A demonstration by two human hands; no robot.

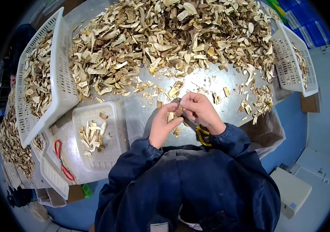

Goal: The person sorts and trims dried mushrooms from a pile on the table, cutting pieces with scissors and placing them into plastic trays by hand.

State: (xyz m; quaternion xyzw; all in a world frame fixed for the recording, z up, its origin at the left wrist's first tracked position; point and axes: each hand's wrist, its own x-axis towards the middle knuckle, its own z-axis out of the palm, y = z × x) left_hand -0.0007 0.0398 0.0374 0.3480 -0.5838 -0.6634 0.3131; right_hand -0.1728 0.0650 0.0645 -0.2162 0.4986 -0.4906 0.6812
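My left hand [163, 125] and my right hand [204, 112] meet just above the metal table. Between their fingertips is a small brown dried mushroom slice [179, 111], which both hands pinch. A paler sliver [170, 117] shows at the left fingers; whether it is a separate piece is unclear. Beneath my right wrist lie yellow-handled scissors [203, 136], their blades mostly hidden. Just beyond the hands, a larger pale mushroom slice [175, 88] rests among crumbs on the table. A big pile of dried mushroom slices [165, 42] spreads across the far side.
Left of the hands sits a shallow plastic tray [114, 112] holding several pale pieces. White baskets of slices stand at left [65, 73] and right [286, 63]. Red-handled scissors [58, 149] lie at the left. A lined box [267, 133] is below the table's right edge.
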